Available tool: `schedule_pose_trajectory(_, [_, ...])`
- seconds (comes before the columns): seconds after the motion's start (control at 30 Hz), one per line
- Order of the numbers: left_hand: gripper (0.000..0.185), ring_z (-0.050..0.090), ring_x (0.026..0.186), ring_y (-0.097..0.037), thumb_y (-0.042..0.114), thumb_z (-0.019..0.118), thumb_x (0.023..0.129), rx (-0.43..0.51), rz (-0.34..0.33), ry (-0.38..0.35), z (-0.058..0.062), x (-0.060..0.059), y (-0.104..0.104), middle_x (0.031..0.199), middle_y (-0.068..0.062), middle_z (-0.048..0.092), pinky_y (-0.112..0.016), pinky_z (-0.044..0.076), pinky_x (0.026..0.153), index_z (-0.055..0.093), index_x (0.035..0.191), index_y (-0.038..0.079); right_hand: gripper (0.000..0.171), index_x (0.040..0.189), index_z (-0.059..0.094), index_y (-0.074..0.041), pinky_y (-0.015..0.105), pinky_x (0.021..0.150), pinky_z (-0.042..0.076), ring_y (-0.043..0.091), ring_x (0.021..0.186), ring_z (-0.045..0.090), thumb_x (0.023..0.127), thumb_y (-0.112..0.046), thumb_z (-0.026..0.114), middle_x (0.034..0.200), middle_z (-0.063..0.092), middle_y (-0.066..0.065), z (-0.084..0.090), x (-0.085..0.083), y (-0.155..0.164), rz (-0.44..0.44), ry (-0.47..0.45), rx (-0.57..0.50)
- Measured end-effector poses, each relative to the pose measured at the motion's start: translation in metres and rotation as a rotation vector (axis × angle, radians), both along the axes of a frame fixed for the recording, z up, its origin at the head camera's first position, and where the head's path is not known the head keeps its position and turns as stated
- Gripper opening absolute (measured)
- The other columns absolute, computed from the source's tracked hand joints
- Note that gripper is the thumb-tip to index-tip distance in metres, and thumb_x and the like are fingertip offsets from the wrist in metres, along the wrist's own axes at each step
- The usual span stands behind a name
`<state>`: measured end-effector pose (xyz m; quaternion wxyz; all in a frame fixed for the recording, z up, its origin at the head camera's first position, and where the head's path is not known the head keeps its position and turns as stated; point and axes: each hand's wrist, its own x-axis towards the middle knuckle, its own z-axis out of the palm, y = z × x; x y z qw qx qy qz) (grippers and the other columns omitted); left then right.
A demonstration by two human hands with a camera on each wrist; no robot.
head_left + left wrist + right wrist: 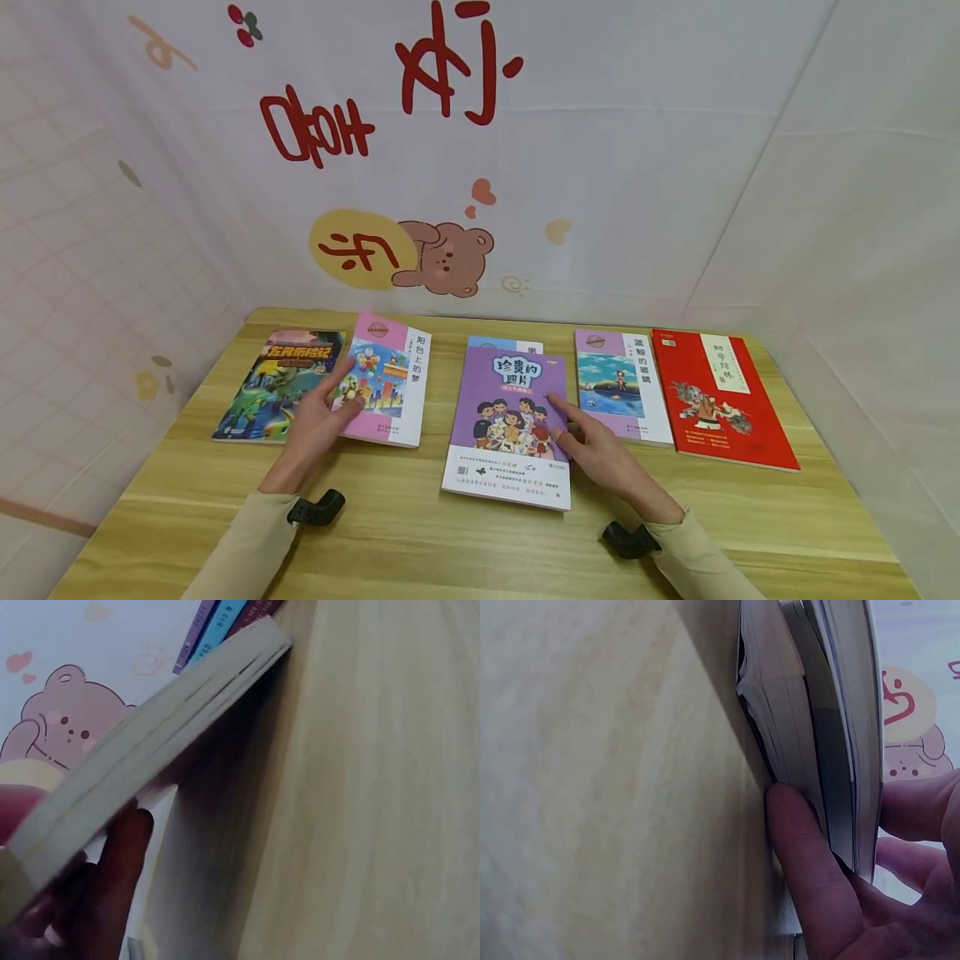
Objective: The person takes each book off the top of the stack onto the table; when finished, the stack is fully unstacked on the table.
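Note:
My left hand [322, 425] grips the left side of a pink-and-white book [392, 423], thumb on its cover and fingers beneath. In the left wrist view this book [157, 727] is tilted up off the wooden table. On the table's middle, a purple book [510, 333] lies over a blue-covered book [472, 341], most of which is hidden. My right hand [600, 446] holds the right edge of this stack. The right wrist view shows a finger [802, 855] low along the page edges of the lower book [780, 712], with other fingers against the top cover.
A green-and-dark cartoon book [262, 392] lies at the left, partly behind my left hand. To the right lie another pink-and-white book [611, 383] and a large red book [720, 433]. A white printed cloth [637, 208] hangs behind the wooden table [420, 550].

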<state>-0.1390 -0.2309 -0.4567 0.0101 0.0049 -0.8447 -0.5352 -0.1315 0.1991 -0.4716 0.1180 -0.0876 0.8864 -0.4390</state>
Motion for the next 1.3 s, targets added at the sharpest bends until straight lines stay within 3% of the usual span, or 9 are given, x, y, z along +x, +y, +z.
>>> schedule_pose_trajectory(0.23, [0.068, 0.021, 0.152, -0.048, 0.015, 0.062, 0.103, -0.173, 0.012, -0.051, -0.001, -0.003, 0.002, 0.166, -0.024, 0.027, -0.066, 0.021, 0.119, 0.032, 0.164, 0.010, 0.059, 0.161, 0.041, -0.021, 0.037, 0.083, 0.046, 0.023, 0.099, 0.059, 0.105, -0.019, 0.060, 0.123, 0.064, 0.014, 0.000, 0.001, 0.000, 0.000, 0.006, 0.007])
schedule_pose_trajectory(0.33, [0.069, 0.022, 0.151, -0.050, 0.017, 0.062, 0.103, -0.249, 0.006, -0.067, -0.004, -0.004, 0.000, 0.165, -0.027, 0.028, -0.066, 0.022, 0.119, 0.030, 0.163, 0.006, 0.059, 0.161, 0.041, -0.021, 0.039, 0.085, 0.047, 0.024, 0.102, 0.058, 0.105, -0.020, 0.060, 0.129, 0.063, 0.016, 0.000, 0.001, 0.000, 0.000, 0.003, 0.007])
schedule_pose_trajectory(0.43, [0.069, 0.023, 0.150, -0.051, 0.017, 0.061, 0.102, -0.293, 0.002, -0.082, -0.006, -0.005, -0.003, 0.163, -0.030, 0.028, -0.065, 0.022, 0.119, 0.030, 0.163, 0.004, 0.060, 0.162, 0.040, -0.022, 0.049, 0.099, 0.049, 0.028, 0.113, 0.057, 0.106, -0.024, 0.060, 0.144, 0.056, 0.020, 0.000, 0.001, 0.000, 0.010, -0.002, -0.009])
schedule_pose_trajectory(0.57, [0.068, 0.027, 0.147, -0.054, 0.015, 0.060, 0.102, -0.336, 0.007, -0.087, -0.007, -0.008, -0.006, 0.160, -0.035, 0.031, -0.067, 0.024, 0.117, 0.031, 0.162, 0.002, 0.061, 0.163, 0.038, -0.022, 0.060, 0.112, 0.039, 0.032, 0.126, 0.053, 0.106, -0.026, 0.060, 0.157, 0.045, 0.020, -0.001, 0.001, 0.000, 0.019, -0.007, -0.030])
schedule_pose_trajectory(0.77, [0.054, 0.036, 0.141, -0.056, 0.009, 0.060, 0.099, -0.457, 0.003, 0.003, -0.007, -0.010, -0.003, 0.152, -0.037, 0.042, -0.069, 0.029, 0.114, 0.049, 0.150, -0.005, 0.060, 0.162, 0.039, -0.020, 0.051, 0.100, 0.049, 0.027, 0.112, 0.059, 0.106, -0.023, 0.060, 0.147, 0.055, 0.021, 0.000, 0.001, 0.000, 0.021, -0.005, -0.021])
schedule_pose_trajectory(0.87, [0.052, 0.033, 0.143, -0.056, 0.007, 0.061, 0.098, -0.497, -0.002, 0.040, -0.006, -0.009, 0.001, 0.152, -0.037, 0.041, -0.070, 0.025, 0.115, 0.053, 0.148, -0.004, 0.060, 0.162, 0.038, -0.020, 0.051, 0.103, 0.048, 0.027, 0.114, 0.057, 0.106, -0.023, 0.059, 0.149, 0.052, 0.021, 0.002, 0.001, 0.001, 0.027, 0.001, -0.014])
schedule_pose_trajectory(1.03, [0.051, 0.030, 0.145, -0.055, 0.006, 0.061, 0.097, -0.464, 0.002, 0.124, 0.000, -0.006, 0.012, 0.156, -0.036, 0.037, -0.072, 0.025, 0.114, 0.055, 0.146, -0.004, 0.060, 0.162, 0.038, -0.019, 0.049, 0.100, 0.048, 0.027, 0.112, 0.056, 0.106, -0.023, 0.059, 0.146, 0.054, 0.021, 0.004, 0.000, 0.001, 0.031, 0.007, -0.003])
schedule_pose_trajectory(1.17, [0.047, 0.049, 0.135, -0.050, 0.005, 0.065, 0.097, -0.397, -0.035, 0.210, 0.004, 0.001, 0.033, 0.149, -0.030, 0.050, -0.066, 0.039, 0.108, 0.059, 0.143, -0.002, 0.060, 0.162, 0.039, -0.018, 0.053, 0.104, 0.047, 0.029, 0.116, 0.057, 0.106, -0.023, 0.059, 0.149, 0.052, 0.023, 0.004, 0.000, 0.000, 0.020, -0.004, -0.014])
schedule_pose_trajectory(1.3, [0.051, 0.064, 0.119, -0.040, 0.005, 0.067, 0.098, -0.238, -0.128, 0.163, 0.001, 0.011, 0.066, 0.142, -0.026, 0.058, -0.054, 0.052, 0.099, 0.055, 0.147, -0.001, 0.063, 0.162, 0.039, -0.017, 0.061, 0.113, 0.038, 0.037, 0.134, 0.051, 0.104, -0.029, 0.063, 0.158, 0.044, 0.024, 0.003, -0.002, -0.004, -0.001, -0.015, -0.035])
